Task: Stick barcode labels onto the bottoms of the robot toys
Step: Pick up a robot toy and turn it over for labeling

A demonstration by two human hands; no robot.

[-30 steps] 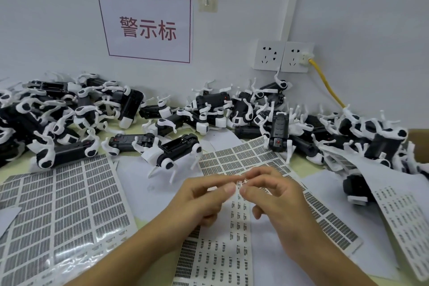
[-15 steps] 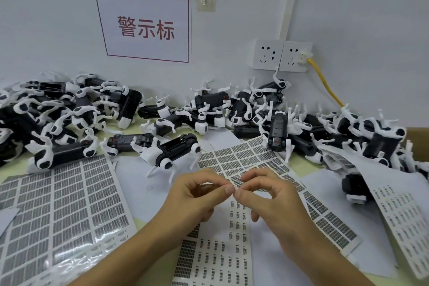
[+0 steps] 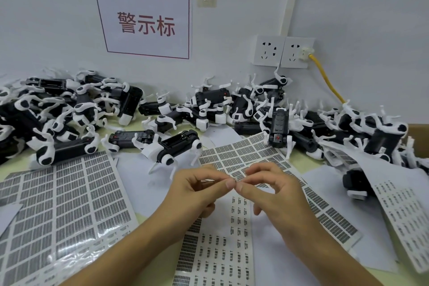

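My left hand [image 3: 197, 189] and my right hand [image 3: 274, 190] meet fingertip to fingertip above a barcode label sheet [image 3: 250, 158]. Between the left thumb and forefinger sits a small barcode label [image 3: 207, 180]; the right fingertips pinch its other end. One black-and-white robot toy [image 3: 176, 148] stands on its legs just beyond my left hand. Another robot toy [image 3: 279, 132] lies belly up further right. Several more toys are heaped along the wall at left [image 3: 58, 109] and right [image 3: 371, 132].
A large label sheet [image 3: 58, 204] covers the table's left. A partly used sheet [image 3: 220, 239] lies under my wrists, and another sheet [image 3: 406, 211] hangs at the right. A yellow cable [image 3: 325, 79] runs from the wall socket [image 3: 297, 52]. A cardboard box edge [image 3: 417, 130] shows at far right.
Both hands have risen slightly and stayed pinched together on the small label; the left fingers curled more. The camera drifted a little. The toys have not moved.
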